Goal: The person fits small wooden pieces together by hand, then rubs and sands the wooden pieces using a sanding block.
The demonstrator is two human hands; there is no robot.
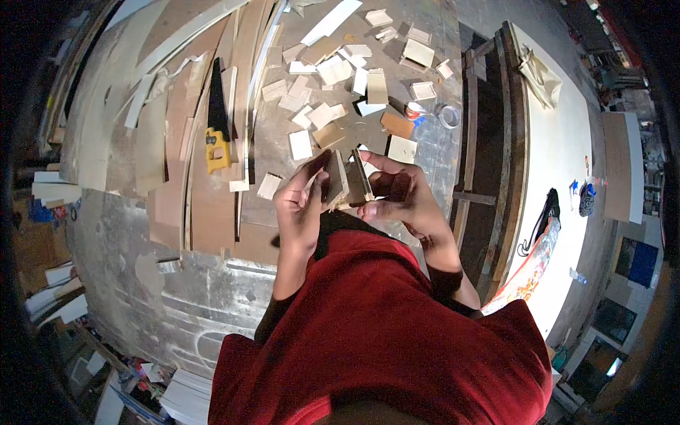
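Observation:
My left hand [299, 204] is closed on a small wooden board [338, 183], its fingers behind it and the thumb at its near edge. Close by on the right, my right hand [405, 193] pinches a second small wooden board [361, 176] between thumb and fingers; its edge looks dark and its lower end pale and rough. Both pieces are held tilted up, side by side above the work surface. Whether they touch or join at the bottom I cannot tell. Beyond my hands lie several cut wooden blocks [329, 134] and a pale square block [401, 149].
A yellow-handled handsaw [218, 150] lies among long boards [154, 152] at left. Scattered wood offcuts [333, 71] cover the far part of the metal-looking table [205, 297]. A roll of tape [448, 116] sits at right. Further right, a white panel [559, 142] carries a plastic bag [535, 258].

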